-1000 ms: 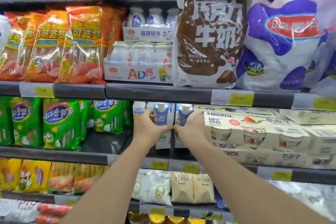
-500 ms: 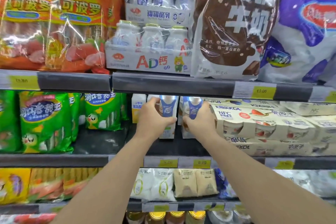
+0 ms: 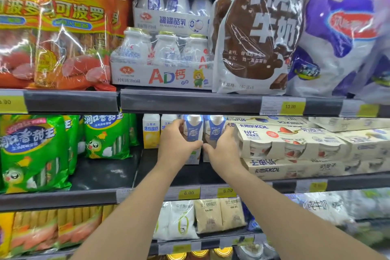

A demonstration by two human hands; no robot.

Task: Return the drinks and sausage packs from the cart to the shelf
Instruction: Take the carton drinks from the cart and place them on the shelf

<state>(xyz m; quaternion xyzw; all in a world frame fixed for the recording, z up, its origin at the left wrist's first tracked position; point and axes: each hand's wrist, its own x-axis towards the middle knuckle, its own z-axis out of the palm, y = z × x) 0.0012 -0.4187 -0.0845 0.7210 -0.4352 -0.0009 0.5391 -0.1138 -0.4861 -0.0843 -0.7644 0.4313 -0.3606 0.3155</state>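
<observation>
Two blue-and-white drink cartons stand side by side on the dark middle shelf (image 3: pixel 105 173). My left hand (image 3: pixel 176 144) is wrapped around the left carton (image 3: pixel 192 127). My right hand (image 3: pixel 222 150) grips the right carton (image 3: pixel 215 127). Both cartons are upright, their bases on or just above the shelf; my fingers hide the lower halves. Green sausage packs (image 3: pixel 31 152) stand on the same shelf to the left. Orange sausage packs (image 3: pixel 69 27) fill the shelf above. The cart is out of view.
Yellow-and-white cartons (image 3: pixel 150 131) stand just left of my hands. Stacked cream yogurt multipacks (image 3: pixel 285 139) crowd the right side. Above are bottled milk packs (image 3: pixel 164 57) and a brown chocolate-milk bag (image 3: pixel 255 34). A bare stretch of shelf lies between the green packs and the cartons.
The view has moved closer to the shelf and tilted down a little. Both hands stay on the two cartons in about the same place on the middle shelf.
</observation>
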